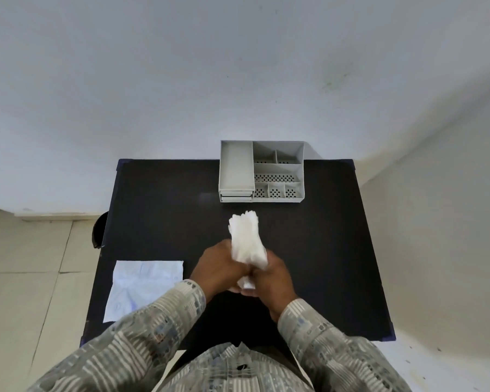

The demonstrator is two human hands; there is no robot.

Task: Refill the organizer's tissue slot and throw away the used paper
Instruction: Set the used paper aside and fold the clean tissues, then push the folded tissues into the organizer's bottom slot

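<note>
At the far left edge of the black table (159, 210) a dark round object (98, 230) stands on the floor, half hidden by the table; it may be a bin, but I cannot tell. On the near left part of the table lies a flat sheet of paper (145, 287), white with a light blue tone and some creases. It lies well apart from the hands, and I judge it is the used paper that must be thrown away.

In the middle, both hands meet over the table. The left hand (219, 267) and the right hand (272, 278) are both closed around the lower end of a white bundle of tissues (246, 239), which seems to be in a clear wrap. The upper end of the bundle stands free and points toward the organizer. The fingers are pressed together at the bottom of the bundle, so I think the step in hand is to open or prepare the pack, before the refill itself.

Further back and a little to the right stands the grey organizer (262, 171), against the wall (238, 66). Its long compartment on the left side (236, 168) looks empty, and I judge this is the tissue slot. The smaller compartments on the right, with perforated bottoms, hold nothing that I can see. Two thin drawers show under the long compartment.

The next move probably needs the tissues taken free and carried forward, with the long side aligned to the slot, then lowered in flat without crushing them
</note>
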